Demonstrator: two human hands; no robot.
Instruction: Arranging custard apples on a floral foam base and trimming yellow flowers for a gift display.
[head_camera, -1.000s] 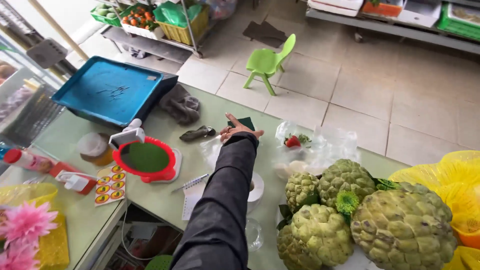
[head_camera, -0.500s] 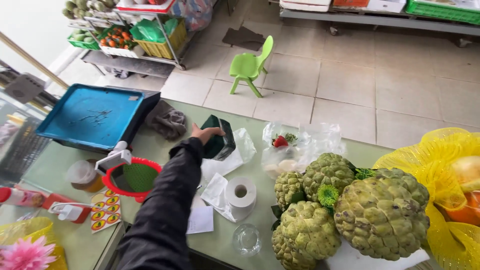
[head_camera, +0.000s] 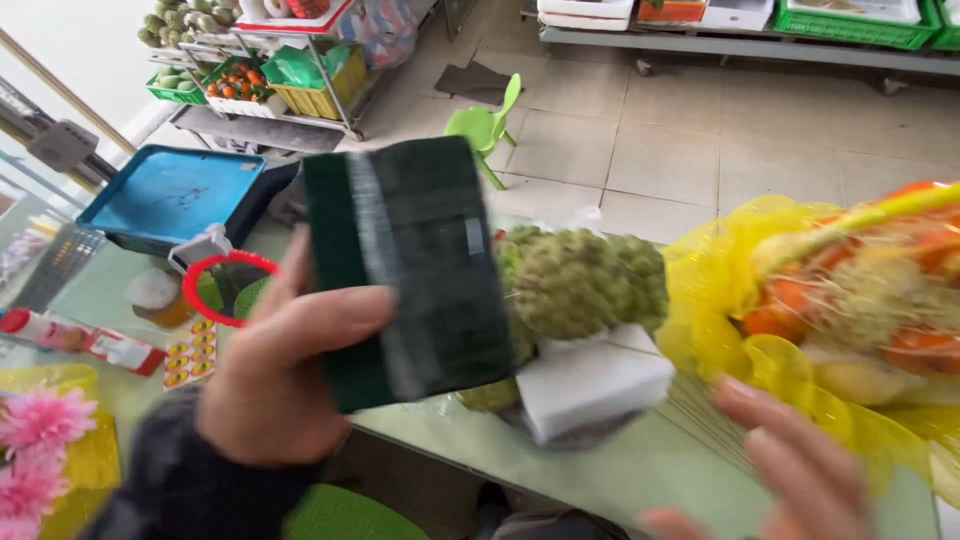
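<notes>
A tiled shop floor with a small lime-green plastic chair (head_camera: 487, 125) and racks of fruit crates lies beyond a pale green glass-topped table (head_camera: 640, 470). Close to the camera, the left hand (head_camera: 275, 385) holds up a dark green, flat rectangular packet of plastic film with a pale stripe down it (head_camera: 415, 265); the thumb lies across its front lower left and the fingers are wrapped behind, closed on it. The packet is in the air above the table, in front of a knobbly green custard apple (head_camera: 585, 280) that sits on a white foam block (head_camera: 590, 385).

The packet looks light and thin. It seems to bend a little, so it is likely soft and floppy, not stiff, and its glossy film may be slippery. A pinch along the lower edge, thumb in front and fingers behind, as now, seems a sound hold; gripping nearer the middle would steady it.

The right hand (head_camera: 790, 470) is open and empty at the lower right, fingers spread, just beside a yellow mesh bag of orange fruit (head_camera: 840, 300).
</notes>
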